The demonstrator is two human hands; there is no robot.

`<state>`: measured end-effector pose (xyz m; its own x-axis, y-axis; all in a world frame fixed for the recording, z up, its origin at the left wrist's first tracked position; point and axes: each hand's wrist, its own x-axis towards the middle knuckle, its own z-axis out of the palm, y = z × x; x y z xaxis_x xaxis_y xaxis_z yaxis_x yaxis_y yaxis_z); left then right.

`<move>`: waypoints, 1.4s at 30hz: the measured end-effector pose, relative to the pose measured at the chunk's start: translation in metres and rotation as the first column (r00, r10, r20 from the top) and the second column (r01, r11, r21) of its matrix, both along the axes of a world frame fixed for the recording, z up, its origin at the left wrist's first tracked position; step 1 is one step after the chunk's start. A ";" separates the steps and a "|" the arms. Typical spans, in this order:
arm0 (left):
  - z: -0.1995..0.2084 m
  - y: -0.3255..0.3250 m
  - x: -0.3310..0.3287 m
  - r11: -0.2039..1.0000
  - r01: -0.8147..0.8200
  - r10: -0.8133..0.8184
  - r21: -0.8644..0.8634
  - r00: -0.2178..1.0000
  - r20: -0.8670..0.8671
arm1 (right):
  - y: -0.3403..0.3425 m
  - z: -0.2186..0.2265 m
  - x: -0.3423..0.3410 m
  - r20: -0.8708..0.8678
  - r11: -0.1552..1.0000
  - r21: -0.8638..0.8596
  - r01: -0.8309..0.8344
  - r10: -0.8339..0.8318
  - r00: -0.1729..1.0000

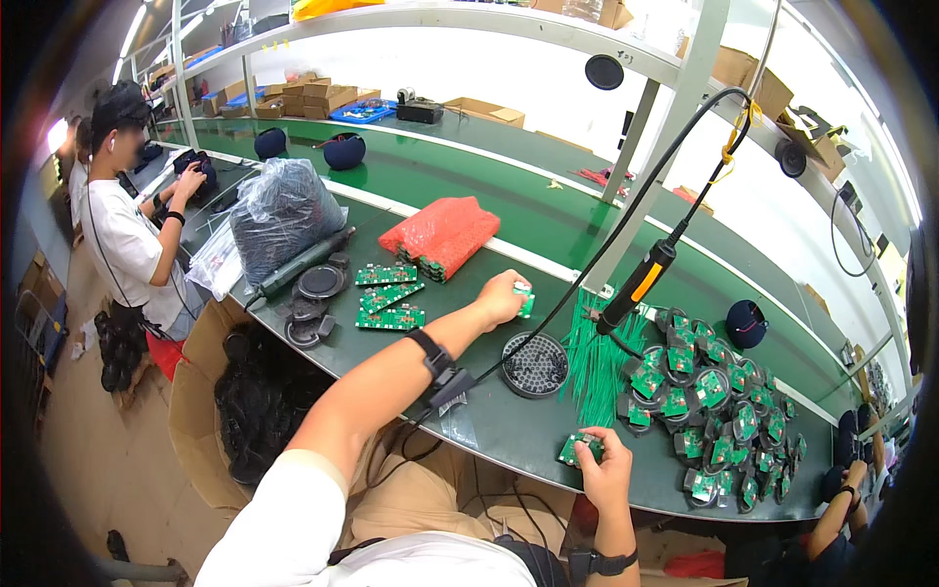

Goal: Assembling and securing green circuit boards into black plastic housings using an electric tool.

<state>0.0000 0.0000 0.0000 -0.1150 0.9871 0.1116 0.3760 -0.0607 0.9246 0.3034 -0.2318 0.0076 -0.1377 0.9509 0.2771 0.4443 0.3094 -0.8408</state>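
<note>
My left hand (502, 299) is stretched out over the bench, its fingers closed on a small green circuit board (526, 302). Close to the bench's front edge, my right hand (608, 466) pinches another green circuit board (570, 449) between thumb and fingers. Between the hands sits a round black dish (535, 367) with a grid of small pockets. Right of it lies a bundle of thin green wires (597, 357). Several larger green circuit boards (391, 318) rest to the left of my left forearm. A red plastic bag (445, 233) with boards showing at its mouth lies behind them.
A black pen-shaped tool (641, 284) hangs on a cable above the wires. Round black parts with green boards (724, 411) are heaped at right. A stuffed clear bag (279, 220) and black round parts (318, 284) stand left. Another person (137, 215) works at far left.
</note>
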 end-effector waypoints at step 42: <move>0.028 -0.235 -0.289 0.740 -0.669 0.579 0.069 0.582 -0.570 | 0.013 0.009 0.026 -0.540 0.973 -0.224 -0.049 -0.082 0.838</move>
